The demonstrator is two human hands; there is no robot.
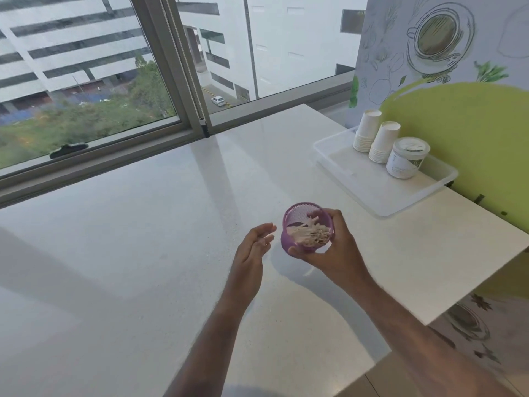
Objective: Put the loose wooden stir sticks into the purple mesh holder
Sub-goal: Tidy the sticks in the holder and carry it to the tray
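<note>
- Two hands were raised above the white surface [143, 224], both bare-armed and reaching in from the lower edge of the view.
- The right hand [332, 247] gripped the purple mesh holder [292, 242], thumb low on its near side and fingers wrapped round its far side.
- The holder was tilted with its open mouth turned up toward the camera; whether its base touched the surface could not be told.
- A bundle of wooden stir sticks [307, 233] lay inside the holder, slanting across its mouth, their pale ends bunched toward the right-hand wall.
- The left hand [254, 247] hovered just beside the holder on its left, fingers relaxed and slightly bent, holding nothing and not touching the mesh.
- Well apart, toward the far right of the surface, sat a clear plastic tray [372, 196].
- On the tray stood two stacks of white paper cups [375, 138], upside down, and next to them a white lidded tub [406, 159] with a printed label.
- Behind the surface ran a large window [114, 67] looking onto buildings and trees.
</note>
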